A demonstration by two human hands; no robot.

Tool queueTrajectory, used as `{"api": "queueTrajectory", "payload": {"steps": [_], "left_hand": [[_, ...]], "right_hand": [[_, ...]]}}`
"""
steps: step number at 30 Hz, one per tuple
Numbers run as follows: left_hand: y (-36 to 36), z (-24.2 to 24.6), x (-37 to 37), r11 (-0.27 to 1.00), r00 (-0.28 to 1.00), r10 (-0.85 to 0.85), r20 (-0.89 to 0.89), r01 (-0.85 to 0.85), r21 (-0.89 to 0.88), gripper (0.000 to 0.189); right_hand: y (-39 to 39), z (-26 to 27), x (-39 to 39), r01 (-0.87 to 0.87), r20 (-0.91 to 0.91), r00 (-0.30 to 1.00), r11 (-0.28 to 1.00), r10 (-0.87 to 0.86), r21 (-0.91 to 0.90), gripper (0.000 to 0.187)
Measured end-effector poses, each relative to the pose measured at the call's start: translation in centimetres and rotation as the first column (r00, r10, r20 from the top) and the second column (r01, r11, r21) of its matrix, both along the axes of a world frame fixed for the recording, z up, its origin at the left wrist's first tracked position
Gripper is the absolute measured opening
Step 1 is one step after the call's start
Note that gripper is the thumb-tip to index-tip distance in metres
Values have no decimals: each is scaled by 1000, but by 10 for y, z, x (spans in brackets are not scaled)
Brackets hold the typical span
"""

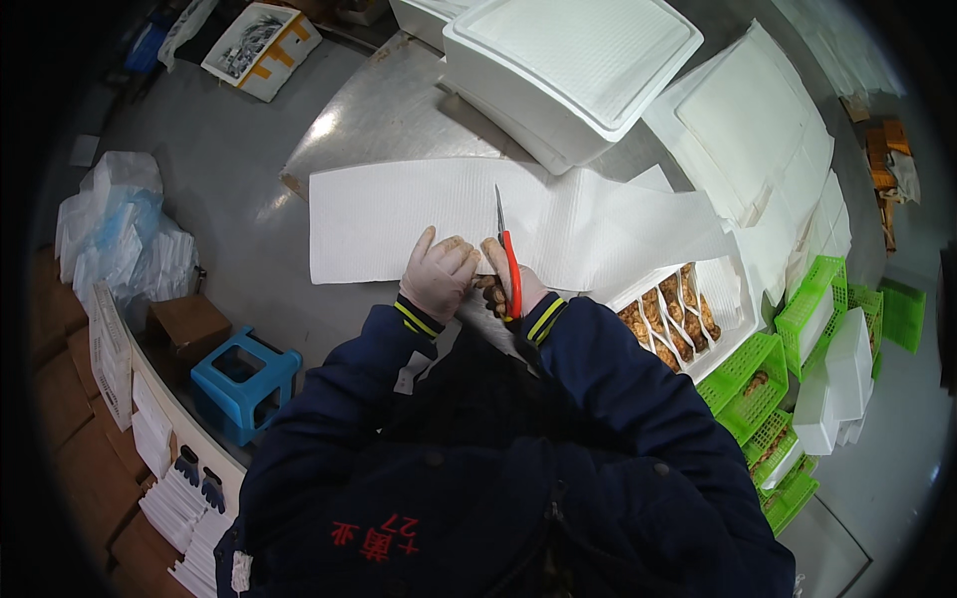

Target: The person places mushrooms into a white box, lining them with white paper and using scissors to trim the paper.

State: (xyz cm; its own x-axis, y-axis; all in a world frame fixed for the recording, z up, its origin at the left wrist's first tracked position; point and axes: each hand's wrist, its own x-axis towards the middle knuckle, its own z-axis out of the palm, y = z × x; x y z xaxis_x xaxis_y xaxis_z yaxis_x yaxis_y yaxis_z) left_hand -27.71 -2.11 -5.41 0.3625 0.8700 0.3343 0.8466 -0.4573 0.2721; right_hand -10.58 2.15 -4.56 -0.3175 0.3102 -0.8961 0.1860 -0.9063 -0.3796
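Observation:
My left hand (439,275), in a pale glove, is curled at the near edge of a long white padded sheet (396,217) on the metal table; whether it holds something is hidden. My right hand (516,280), gloved too, grips a pair of red-handled scissors (511,273), blades pointing away from me over the sheet. Small dark brown pieces (490,293) show between the two hands, close to the right palm. To the right, a white foam box (736,329) holds brown knobbly pieces, perhaps mushrooms (677,314), in rows parted by white strips. The sheet's right end reaches that box.
A large lidded white foam box (568,67) stands at the table's far side, with white sheets (748,134) to its right. Green plastic crates (748,381) stand at the right. A blue stool (243,385) and a cardboard box (191,325) are on the left.

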Motion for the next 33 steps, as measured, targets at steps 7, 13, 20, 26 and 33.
{"api": "queueTrajectory", "payload": {"steps": [7,13,20,26,33], "left_hand": [[-2,7,-3,1000,999,-21,-35,21,-11,27],[-2,14,-6,999,999,-36,-21,35,-39,23],[-3,20,-8,996,997,-72,-20,71,-59,22],[-13,18,-21,991,996,-87,-20,84,-107,17],[-23,19,-44,989,989,-140,-47,138,-44,23]], "right_hand": [[15,-18,-3,-35,7,999,999,34,29,79],[27,-15,-9,-29,-25,999,978,35,206,76],[36,-11,-12,12,71,997,984,-25,178,71],[47,-7,-8,20,18,1000,993,-22,112,74],[48,-31,-17,-47,20,999,986,45,163,70]]}}
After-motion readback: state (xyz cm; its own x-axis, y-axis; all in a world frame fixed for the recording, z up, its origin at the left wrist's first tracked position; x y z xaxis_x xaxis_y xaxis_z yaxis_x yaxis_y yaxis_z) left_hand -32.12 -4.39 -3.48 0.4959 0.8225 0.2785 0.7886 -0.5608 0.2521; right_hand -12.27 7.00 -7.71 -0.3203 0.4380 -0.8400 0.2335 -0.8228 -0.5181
